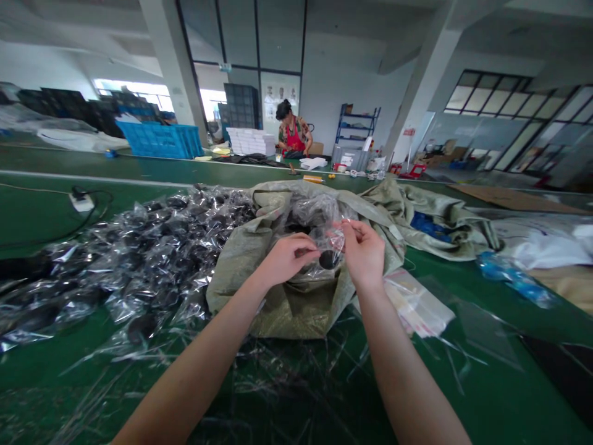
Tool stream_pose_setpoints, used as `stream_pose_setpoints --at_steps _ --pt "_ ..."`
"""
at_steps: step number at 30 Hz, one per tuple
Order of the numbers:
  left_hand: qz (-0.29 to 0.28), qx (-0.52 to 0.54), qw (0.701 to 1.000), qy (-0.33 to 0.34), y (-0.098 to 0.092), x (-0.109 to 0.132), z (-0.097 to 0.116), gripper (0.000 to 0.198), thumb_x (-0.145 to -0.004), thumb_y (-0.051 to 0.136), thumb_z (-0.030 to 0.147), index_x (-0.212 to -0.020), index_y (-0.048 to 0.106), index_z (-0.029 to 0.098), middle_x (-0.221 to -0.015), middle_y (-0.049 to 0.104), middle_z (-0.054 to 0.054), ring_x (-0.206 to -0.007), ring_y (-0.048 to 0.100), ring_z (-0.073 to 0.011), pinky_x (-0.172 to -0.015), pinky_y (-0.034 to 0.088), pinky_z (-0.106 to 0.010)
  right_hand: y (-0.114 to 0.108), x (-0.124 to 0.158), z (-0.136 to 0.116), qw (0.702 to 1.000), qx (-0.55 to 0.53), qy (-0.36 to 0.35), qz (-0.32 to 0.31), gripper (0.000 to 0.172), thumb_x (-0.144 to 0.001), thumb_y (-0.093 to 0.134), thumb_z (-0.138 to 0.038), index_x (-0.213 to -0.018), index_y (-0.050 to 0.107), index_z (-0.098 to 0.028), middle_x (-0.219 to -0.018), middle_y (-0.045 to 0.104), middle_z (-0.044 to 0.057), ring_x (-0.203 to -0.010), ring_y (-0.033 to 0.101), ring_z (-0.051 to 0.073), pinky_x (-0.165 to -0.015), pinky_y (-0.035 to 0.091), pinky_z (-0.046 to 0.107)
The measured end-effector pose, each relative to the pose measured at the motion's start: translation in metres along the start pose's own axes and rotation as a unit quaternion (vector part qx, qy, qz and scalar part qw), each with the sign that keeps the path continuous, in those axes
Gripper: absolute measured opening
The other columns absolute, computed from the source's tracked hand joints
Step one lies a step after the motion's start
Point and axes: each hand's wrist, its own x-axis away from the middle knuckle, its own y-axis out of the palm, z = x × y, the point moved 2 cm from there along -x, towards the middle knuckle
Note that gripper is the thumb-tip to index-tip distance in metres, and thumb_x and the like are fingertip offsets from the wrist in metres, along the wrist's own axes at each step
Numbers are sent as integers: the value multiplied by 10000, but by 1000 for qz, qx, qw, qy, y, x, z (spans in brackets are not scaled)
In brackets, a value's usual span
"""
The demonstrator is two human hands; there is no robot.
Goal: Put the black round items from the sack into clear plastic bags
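My left hand (287,259) and my right hand (364,253) pinch a clear plastic bag (315,225) between them, above an open woven sack (296,309) of grey-green fabric. A round black item (328,260) sits in the plastic just below my fingertips. To the left of my left hand lies a large heap of black items in clear bags (152,253). Near my right wrist, a flat clear bag with a white and red insert (417,303) rests on the table.
The green work table (467,315) is strewn with plastic scraps. A power strip (82,201) and its cable lie at the left. Further back, a person in a red apron (293,131) works near white boxes (251,141), a blue crate (160,139) and a metal shelf (356,123).
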Motion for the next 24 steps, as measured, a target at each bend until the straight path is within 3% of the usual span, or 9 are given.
stream_pose_setpoints --at_steps 4,10,15,19,24 --pt "28 103 991 -74 -14 3 4 202 -857 592 333 -797 665 155 -891 704 -55 -825 639 -165 -770 497 -279 -3 -3 -2 998 -27 41 -34 275 -768 674 -416 -908 642 -182 -877 747 52 -779 733 221 -687 619 353" --pt "115 242 943 -199 -33 6 7 220 -782 678 367 -736 639 155 -832 723 -44 -680 630 -139 -575 494 -217 -7 -2 -13 985 -76 103 -112 337 -741 716 -472 -923 668 -192 -905 749 54 -764 735 195 -685 614 331" --pt "150 289 922 -207 -38 5 5 241 -750 703 352 -680 588 151 -767 699 -29 -662 640 -144 -558 522 -231 3 5 -9 973 -40 129 -189 300 -645 792 -421 -803 722 -176 -811 746 50 -749 710 182 -687 599 320" --pt "136 282 928 -203 -38 5 8 252 -747 702 373 -711 603 144 -777 698 -30 -660 639 -131 -556 517 -213 8 8 -7 978 -44 106 -172 233 -640 784 -385 -735 718 -183 -737 717 13 -700 668 139 -720 573 295" --pt "130 272 930 -210 -37 6 7 309 -737 713 423 -746 598 137 -825 713 -42 -668 644 -120 -564 517 -201 9 10 -11 981 -14 91 -169 194 -679 743 -379 -728 705 -195 -785 716 26 -754 659 159 -729 555 301"
